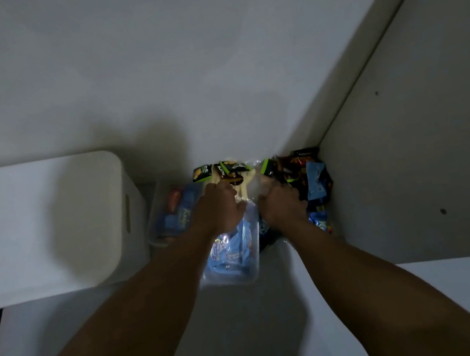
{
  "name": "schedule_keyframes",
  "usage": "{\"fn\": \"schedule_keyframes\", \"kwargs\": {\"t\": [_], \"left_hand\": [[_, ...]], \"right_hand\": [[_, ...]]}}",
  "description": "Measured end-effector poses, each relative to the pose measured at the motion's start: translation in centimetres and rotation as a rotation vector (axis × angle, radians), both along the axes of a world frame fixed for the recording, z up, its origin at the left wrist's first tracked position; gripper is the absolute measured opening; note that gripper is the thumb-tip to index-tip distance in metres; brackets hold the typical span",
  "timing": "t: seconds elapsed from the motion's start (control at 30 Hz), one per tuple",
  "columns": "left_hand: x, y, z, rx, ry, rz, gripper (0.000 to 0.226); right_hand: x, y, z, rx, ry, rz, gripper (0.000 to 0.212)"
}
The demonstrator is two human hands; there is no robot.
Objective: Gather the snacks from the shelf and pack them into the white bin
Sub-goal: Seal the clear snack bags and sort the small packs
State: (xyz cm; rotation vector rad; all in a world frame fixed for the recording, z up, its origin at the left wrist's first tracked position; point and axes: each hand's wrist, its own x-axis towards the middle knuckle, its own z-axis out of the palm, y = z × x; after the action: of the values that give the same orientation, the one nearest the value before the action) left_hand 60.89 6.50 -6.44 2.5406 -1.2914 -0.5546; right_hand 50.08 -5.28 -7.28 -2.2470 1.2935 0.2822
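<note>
On the dim shelf [247,331], left grip [220,208] and right grip [281,204] each clutched loose snack packets [315,180], which could slip out before reaching the white bin [33,227].

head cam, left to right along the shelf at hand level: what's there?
white bin → clear tub of blue packets → left hand → right hand → pile of dark and blue snack packets → side wall of the shelf. The front clear tub overlaps the left hand, so it is left out.

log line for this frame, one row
phase: gathering | left hand: among snack packets, grip unclear | right hand: among snack packets, grip unclear | white bin: at left, not touched
</note>
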Motion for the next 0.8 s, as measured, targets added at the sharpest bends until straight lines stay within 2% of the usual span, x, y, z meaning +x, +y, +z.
{"fn": "schedule_keyframes", "kwargs": {"t": [0.17, 0.4, 0.47, 0.53, 0.63, 0.73, 0.8], "left_hand": [[-0.4, 0.4, 0.0, -0.016, 0.058, 0.047, 0.040], [-1.3, 0.7, 1.9, -0.022, 0.134, 0.111, 0.057], [-1.5, 0.7, 2.1, -0.124, 0.168, 0.128, 0.059], [-1.3, 0.8, 1.6, -0.216, 0.208, 0.157, 0.044], [-2.1, 1.7, 5.7, -0.340, 0.266, 0.183, 0.029], [-2.4, 3.0, 8.5, -0.430, 0.281, 0.248, 0.043], [-2.5, 4.1, 9.4, -0.480, 0.298, 0.253, 0.039]], "right_hand": [[0.2, 0.3, 0.3, 0.131, -0.279, -0.256, 0.030], [1.1, 0.0, 2.5, 0.303, -0.732, -0.497, 0.028], [1.6, 0.2, 3.9, 0.350, -0.822, -0.482, 0.030], [2.1, 0.5, 5.8, 0.362, -0.884, -0.440, 0.032], [2.9, 1.2, 8.5, 0.404, -0.954, -0.391, 0.033], [3.2, 2.5, 11.1, 0.472, -0.979, -0.310, 0.033], [3.0, 3.5, 12.7, 0.456, -0.987, -0.238, 0.034]]}}
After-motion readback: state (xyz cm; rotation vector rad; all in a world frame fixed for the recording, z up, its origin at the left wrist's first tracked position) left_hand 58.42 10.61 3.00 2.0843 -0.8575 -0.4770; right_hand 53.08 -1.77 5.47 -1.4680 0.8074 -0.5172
